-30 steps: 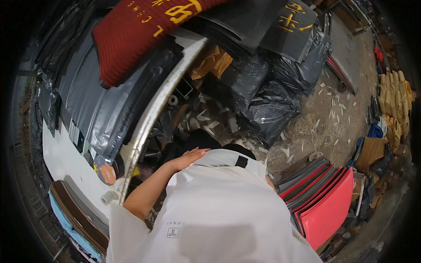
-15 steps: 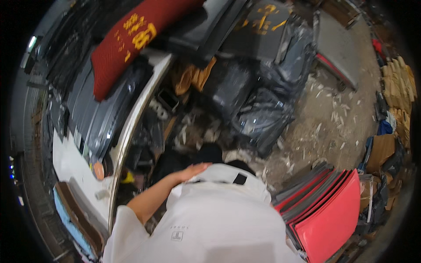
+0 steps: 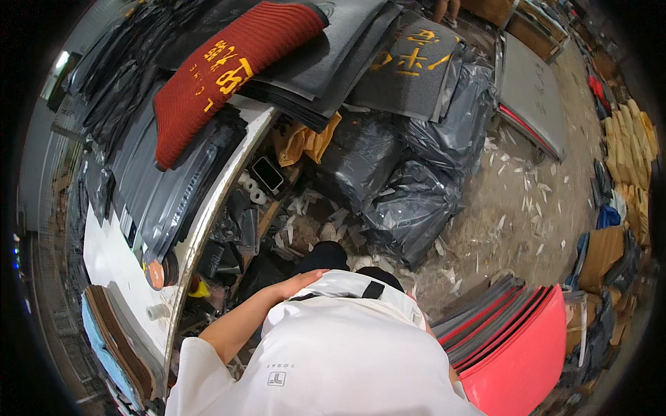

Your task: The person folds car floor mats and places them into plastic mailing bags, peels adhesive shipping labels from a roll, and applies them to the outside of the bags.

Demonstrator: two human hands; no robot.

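Note:
My left hand [image 3: 303, 283] lies flat at my waist, its fingers stretched out along the bunched hem of my white shirt [image 3: 333, 340]. Nothing shows in its grasp. Of my right arm only a sliver appears beside the shirt; my right hand is hidden. Nearest to that arm stands a stack of red and grey mats [image 3: 517, 347]. On the white table [image 3: 118, 260] to my left, a ribbed dark red mat [image 3: 229, 76] with yellow lettering lies across black mats [image 3: 163, 177], its end curling downward.
Black plastic-wrapped bundles [image 3: 416, 201] sit on the littered floor ahead, with a grey mat [image 3: 413, 66] on top. A flat grey cart [image 3: 531, 87] stands far right. Under the table edge are a phone-like device [image 3: 267, 173] and white rolls [image 3: 255, 192]. Brown and blue sheets [image 3: 114, 347] lean at left.
The view has shifted slightly, so the table and mats sit a little lower in the picture. My left hand stays at my waist.

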